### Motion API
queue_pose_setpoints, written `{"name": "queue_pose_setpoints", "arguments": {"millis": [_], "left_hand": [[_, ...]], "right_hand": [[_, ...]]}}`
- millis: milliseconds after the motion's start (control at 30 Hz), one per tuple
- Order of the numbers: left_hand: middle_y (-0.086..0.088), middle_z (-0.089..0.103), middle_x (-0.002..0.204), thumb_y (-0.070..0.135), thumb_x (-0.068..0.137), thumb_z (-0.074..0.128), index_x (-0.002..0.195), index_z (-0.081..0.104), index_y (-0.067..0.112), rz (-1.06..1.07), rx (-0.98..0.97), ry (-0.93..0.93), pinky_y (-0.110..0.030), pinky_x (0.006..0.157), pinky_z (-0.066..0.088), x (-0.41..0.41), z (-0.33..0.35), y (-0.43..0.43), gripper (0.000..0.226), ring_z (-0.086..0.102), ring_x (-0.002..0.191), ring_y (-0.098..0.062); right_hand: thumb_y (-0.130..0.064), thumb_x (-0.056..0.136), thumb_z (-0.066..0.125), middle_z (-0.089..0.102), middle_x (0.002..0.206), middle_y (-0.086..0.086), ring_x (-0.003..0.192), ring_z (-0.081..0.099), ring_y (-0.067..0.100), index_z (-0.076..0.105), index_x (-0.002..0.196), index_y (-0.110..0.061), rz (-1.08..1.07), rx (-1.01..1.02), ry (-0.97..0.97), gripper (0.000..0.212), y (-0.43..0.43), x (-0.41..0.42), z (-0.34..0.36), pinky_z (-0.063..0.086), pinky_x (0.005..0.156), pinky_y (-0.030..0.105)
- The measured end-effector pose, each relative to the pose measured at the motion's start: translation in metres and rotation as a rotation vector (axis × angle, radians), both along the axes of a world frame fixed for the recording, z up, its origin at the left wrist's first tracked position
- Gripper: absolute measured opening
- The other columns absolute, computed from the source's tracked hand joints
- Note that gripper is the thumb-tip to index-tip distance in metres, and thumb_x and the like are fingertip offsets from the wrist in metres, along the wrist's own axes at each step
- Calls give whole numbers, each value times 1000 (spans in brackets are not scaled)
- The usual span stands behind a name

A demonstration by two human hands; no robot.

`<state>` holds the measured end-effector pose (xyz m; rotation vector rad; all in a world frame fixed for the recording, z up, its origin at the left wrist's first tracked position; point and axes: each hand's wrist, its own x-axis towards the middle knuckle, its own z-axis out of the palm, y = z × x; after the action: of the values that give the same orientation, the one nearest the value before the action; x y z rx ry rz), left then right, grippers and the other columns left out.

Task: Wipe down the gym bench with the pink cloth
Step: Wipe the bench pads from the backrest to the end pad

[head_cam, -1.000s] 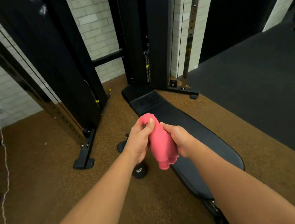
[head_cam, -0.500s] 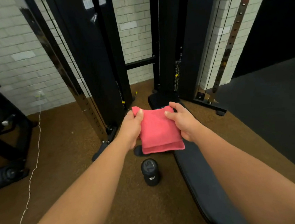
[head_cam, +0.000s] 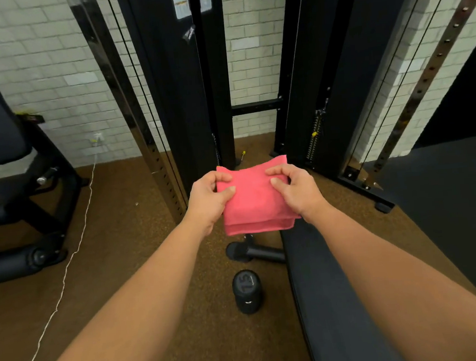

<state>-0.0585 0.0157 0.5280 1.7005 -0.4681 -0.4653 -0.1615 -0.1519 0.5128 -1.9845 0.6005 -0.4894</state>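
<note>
Folded pink cloth [head_cam: 255, 199] up in the air, hiding the gym bench's [head_cam: 328, 302] far end. Left grip [head_cam: 209, 200] pinches its left edge, right grip [head_cam: 298, 192] the right. Below, a dumbbell [head_cam: 247, 291] marked 15 stands on the brown floor [head_cam: 124, 276] just beside the bench; the cable machine [head_cam: 183, 98] towers behind.

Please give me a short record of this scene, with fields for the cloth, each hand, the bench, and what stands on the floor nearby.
cloth: pink cloth, folded, held up in the air between both hands
left: left hand pinches the cloth's left edge
right: right hand pinches its right edge
bench: gym bench, black pad, below the right forearm
floor: dumbbell marked 15, on end beside the bench
wiping: not yet begun
</note>
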Motion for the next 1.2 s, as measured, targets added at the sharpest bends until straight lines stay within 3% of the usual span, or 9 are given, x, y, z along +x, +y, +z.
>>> {"name": "queue_pose_setpoints", "arguments": {"millis": [200, 333, 500, 700, 967, 1200], "left_hand": [[3, 54, 120, 11, 89, 65, 115, 57, 24, -8, 105, -232, -39, 87, 55, 24, 2, -15, 31, 57, 105, -15], [5, 50, 119, 10, 88, 66, 125, 52, 24, -39, 174, -272, -42, 91, 53, 45, -11, -24, 42, 55, 106, -15], [1, 45, 137, 9, 89, 63, 140, 43, 21, -89, 273, -381, -42, 105, 43, 73, -39, -37, 55, 46, 125, -18], [1, 32, 148, 13, 93, 58, 148, 29, 19, -160, 359, -486, -33, 109, 32, 106, -66, -46, 63, 37, 133, -18], [3, 22, 154, 13, 90, 63, 152, 17, 22, -245, 479, -449, -32, 111, 29, 125, -123, -50, 78, 35, 136, -19], [3, 23, 154, 11, 88, 65, 153, 18, 23, -290, 566, -341, -34, 114, 29, 132, -179, -50, 81, 34, 138, -20]], "right_hand": [[-13, 97, 51, 53, 121, -4, 109, 47, 5, 58, 128, -19, 11, -238, -15, 33, -13, 27, 6, 31, 91, 14], [-17, 99, 46, 47, 124, -3, 105, 44, 4, 49, 137, -19, 19, -312, 43, 38, -20, 49, -5, 34, 92, 19], [-19, 100, 43, 43, 122, -1, 97, 46, 8, 40, 143, -19, 0, -374, 112, 43, -24, 76, -34, 41, 87, 24], [-16, 101, 39, 44, 123, 2, 90, 48, 10, 39, 144, -16, -72, -375, 148, 43, -24, 110, -64, 48, 85, 30], [-16, 101, 40, 44, 126, 5, 96, 57, 24, 39, 144, -16, -101, -333, 232, 42, -22, 126, -115, 50, 84, 39], [-18, 99, 46, 37, 134, 4, 105, 55, 22, 34, 146, -20, -22, -254, 338, 48, -25, 126, -176, 49, 92, 40]]}}
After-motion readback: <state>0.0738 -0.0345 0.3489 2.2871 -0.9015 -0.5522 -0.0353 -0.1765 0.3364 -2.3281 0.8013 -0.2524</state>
